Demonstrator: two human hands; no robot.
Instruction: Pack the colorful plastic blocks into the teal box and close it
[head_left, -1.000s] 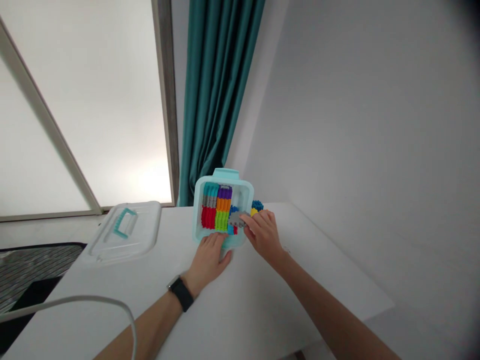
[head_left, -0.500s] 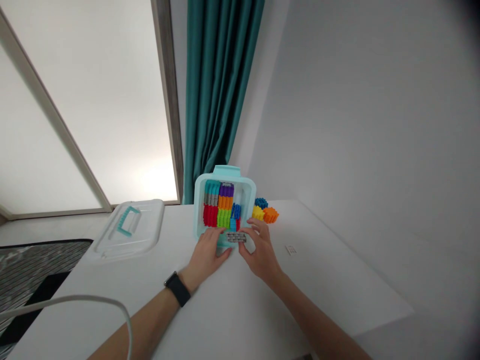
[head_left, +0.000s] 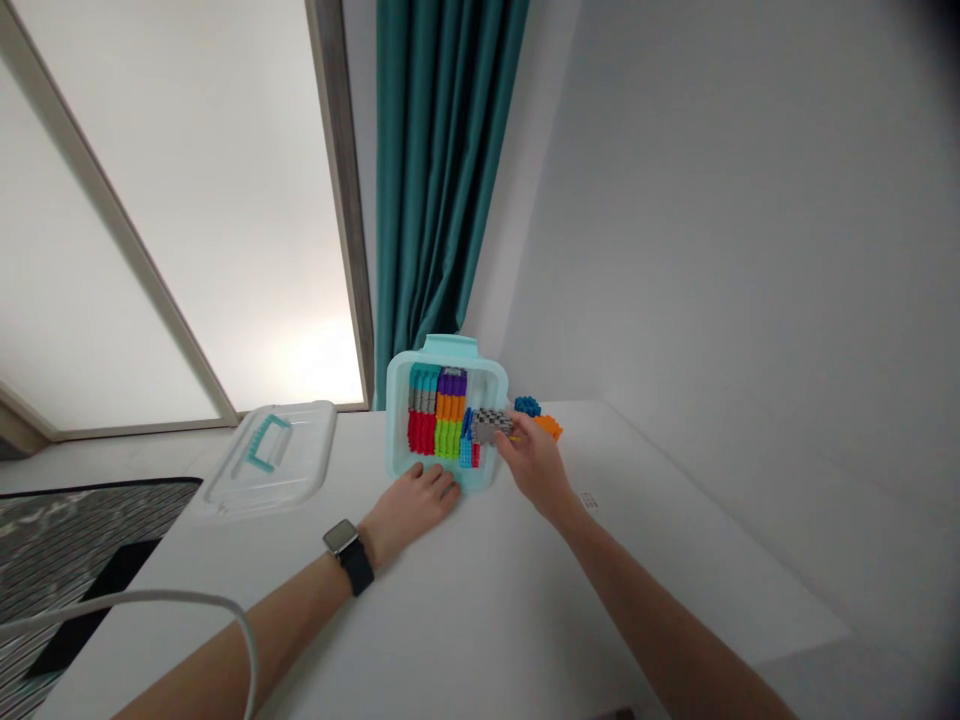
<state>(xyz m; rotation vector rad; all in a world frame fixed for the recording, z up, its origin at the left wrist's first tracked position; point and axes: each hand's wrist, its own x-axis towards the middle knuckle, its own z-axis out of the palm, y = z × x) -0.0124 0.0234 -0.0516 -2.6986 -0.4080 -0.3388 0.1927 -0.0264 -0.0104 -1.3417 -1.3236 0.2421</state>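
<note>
The aqua plastic bin holds rows of building blocks: turquoise, grey and red ones on the left, purple, orange and lime ones in the middle. Small blue and red blocks lie at its right front. My right hand pinches a flat grey studded block piece between thumb and fingers, over the bin's right side. My left hand lies across the near rim, palm down with fingers stretched forward; its thumb is hidden. A dark-banded watch is on the left wrist.
Right of the bin stand dark blue blocks and orange blocks, with yellow ones mostly behind my right hand. A clear lid with an aqua handle lies to the left. A pale cable crosses the lower left. The wall borders the white table.
My right hand has lifted the grey block piece from the near rim up and to the right, tilting it. The left hand has come off the piece and flattened on the rim.
</note>
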